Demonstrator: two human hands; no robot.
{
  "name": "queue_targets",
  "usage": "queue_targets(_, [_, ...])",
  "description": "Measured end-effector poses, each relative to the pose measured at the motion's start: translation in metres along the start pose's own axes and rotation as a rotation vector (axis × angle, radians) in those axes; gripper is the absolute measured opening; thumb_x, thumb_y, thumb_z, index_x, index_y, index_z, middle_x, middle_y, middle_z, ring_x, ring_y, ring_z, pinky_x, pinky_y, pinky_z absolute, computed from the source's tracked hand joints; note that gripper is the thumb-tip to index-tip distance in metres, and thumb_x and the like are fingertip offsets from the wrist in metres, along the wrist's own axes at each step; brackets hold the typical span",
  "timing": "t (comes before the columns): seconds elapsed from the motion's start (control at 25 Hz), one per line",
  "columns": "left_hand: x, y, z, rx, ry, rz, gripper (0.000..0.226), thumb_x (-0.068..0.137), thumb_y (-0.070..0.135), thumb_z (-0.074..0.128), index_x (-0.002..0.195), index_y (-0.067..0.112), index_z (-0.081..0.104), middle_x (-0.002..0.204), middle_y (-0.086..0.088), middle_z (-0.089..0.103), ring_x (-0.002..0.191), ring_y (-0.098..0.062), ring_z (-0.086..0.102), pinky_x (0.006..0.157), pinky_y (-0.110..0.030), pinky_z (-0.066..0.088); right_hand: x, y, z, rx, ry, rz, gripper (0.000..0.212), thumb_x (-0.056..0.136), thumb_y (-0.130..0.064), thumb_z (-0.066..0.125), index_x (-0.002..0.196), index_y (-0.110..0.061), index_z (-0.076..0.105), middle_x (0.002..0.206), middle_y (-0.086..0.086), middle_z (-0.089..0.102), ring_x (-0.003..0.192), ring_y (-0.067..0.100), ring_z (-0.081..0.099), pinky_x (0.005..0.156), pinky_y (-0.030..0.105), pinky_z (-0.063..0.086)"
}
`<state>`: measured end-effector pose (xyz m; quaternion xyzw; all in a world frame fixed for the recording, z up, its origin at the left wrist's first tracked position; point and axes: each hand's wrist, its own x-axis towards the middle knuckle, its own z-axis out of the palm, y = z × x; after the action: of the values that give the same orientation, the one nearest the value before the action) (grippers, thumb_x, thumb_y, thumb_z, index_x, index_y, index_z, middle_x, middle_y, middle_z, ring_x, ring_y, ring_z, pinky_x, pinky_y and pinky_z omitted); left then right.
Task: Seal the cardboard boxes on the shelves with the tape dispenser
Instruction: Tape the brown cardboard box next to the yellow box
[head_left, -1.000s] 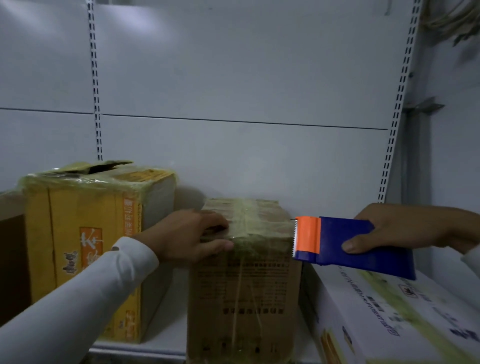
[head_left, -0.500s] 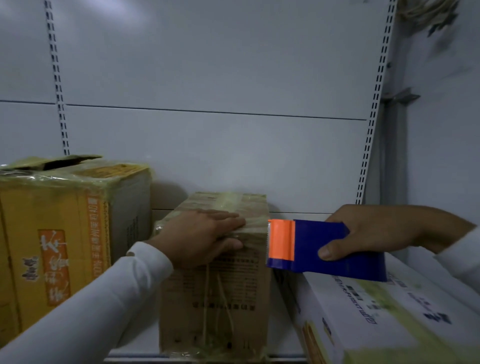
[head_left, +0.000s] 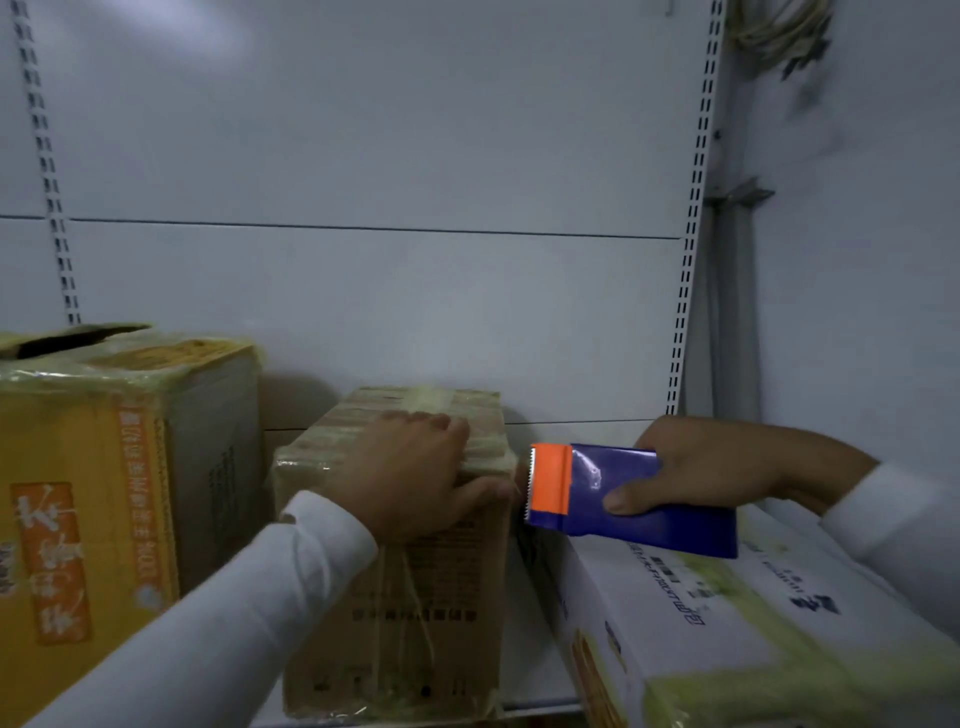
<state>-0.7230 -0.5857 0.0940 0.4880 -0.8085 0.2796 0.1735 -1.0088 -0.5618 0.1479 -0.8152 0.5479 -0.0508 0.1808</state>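
With the brown box (head_left: 410, 597) held down on the shelf (head_left: 535, 670) by the left hand (head_left: 415, 473) laid over its near top edge, the tape dispenser (head_left: 618, 499), clasped in the right hand (head_left: 711, 467) just right of it, should be drawn taut and level.

- The middle box (head_left: 415, 597) stands on the shelf (head_left: 535, 670) between the left box (head_left: 119, 493) and the right box (head_left: 753, 623).
- The left hand (head_left: 415, 473) rests on the middle box.
- The tape dispenser (head_left: 623, 499), in the right hand (head_left: 711, 467), sits just right of it.
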Motion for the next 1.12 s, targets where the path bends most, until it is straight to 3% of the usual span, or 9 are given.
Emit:
queue_targets(0.16, [0.000,0.000,0.013,-0.011,0.001,0.044,0.070,0.083,0.071,0.002,0.133,0.038,0.040,0.125,0.007,0.058,0.111,-0.023,0.056,0.086,-0.036,0.044,0.011,-0.008,0.010,-0.189,0.096,0.085,0.064,0.077,-0.069,0.065,0.086,-0.005,0.066,0.081,0.014,0.071,0.062,0.016,0.058,0.058,0.029,0.041])
queue_targets(0.36, [0.009,0.003,0.018,0.030,-0.025,0.027,0.059,0.091,0.066,0.011,0.130,0.036,0.044,0.123,0.006,0.059,0.110,-0.025,0.056,0.085,-0.037,0.046,0.017,-0.024,0.016,-0.505,0.273,0.132,0.055,0.073,-0.076,0.060,0.068,-0.023,0.045,0.065,-0.006,0.052,0.055,0.011,0.049,0.049,0.026,0.032])
queue_targets(0.56, [0.003,0.004,0.011,-0.099,0.042,0.016,0.056,0.093,0.063,0.013,0.118,0.036,0.054,0.114,0.007,0.064,0.104,-0.023,0.061,0.079,-0.036,0.050,0.022,-0.007,0.026,-0.729,0.411,0.178,0.039,0.081,-0.058,0.060,0.071,-0.023,0.046,0.066,-0.007,0.047,0.056,0.012,0.044,0.051,0.026,0.029])
queue_targets(0.68, [-0.004,0.002,0.005,-0.157,0.034,-0.026,0.067,0.084,0.073,0.009,0.117,0.037,0.056,0.117,0.010,0.064,0.101,-0.021,0.062,0.079,-0.035,0.050,0.025,0.015,0.041,-0.567,0.429,0.210,0.048,0.082,-0.065,0.057,0.067,-0.024,0.038,0.063,-0.008,0.047,0.054,0.010,0.046,0.046,0.025,0.030])
queue_targets(0.84, [0.015,0.033,0.010,-0.052,0.004,-0.159,0.073,0.068,0.090,0.016,0.092,0.027,0.046,0.095,0.001,0.062,0.081,-0.023,0.061,0.066,-0.033,0.039,0.024,0.013,0.046,-0.459,0.553,0.126,0.054,0.078,-0.072,0.056,0.063,-0.025,0.036,0.056,-0.009,0.045,0.046,0.006,0.042,0.042,0.023,0.024])
queue_targets(0.96, [0.022,0.052,0.019,0.008,0.060,-0.290,0.059,0.078,0.073,0.031,0.099,0.020,0.046,0.098,-0.001,0.063,0.088,-0.024,0.061,0.074,-0.036,0.040,0.016,0.022,0.043,-0.334,0.554,0.135,0.055,0.078,-0.072,0.057,0.064,-0.021,0.042,0.056,-0.007,0.051,0.046,0.010,0.047,0.043,0.023,0.031])
queue_targets(1.12, [0.024,0.060,0.027,0.025,0.078,-0.334,0.048,0.082,0.060,0.032,0.103,0.021,0.050,0.098,-0.001,0.065,0.087,-0.021,0.059,0.079,-0.036,0.041,0.007,0.036,0.047,-0.180,0.551,0.117,0.053,0.078,-0.072,0.058,0.074,-0.019,0.055,0.066,-0.004,0.064,0.055,0.010,0.062,0.047,0.023,0.042])
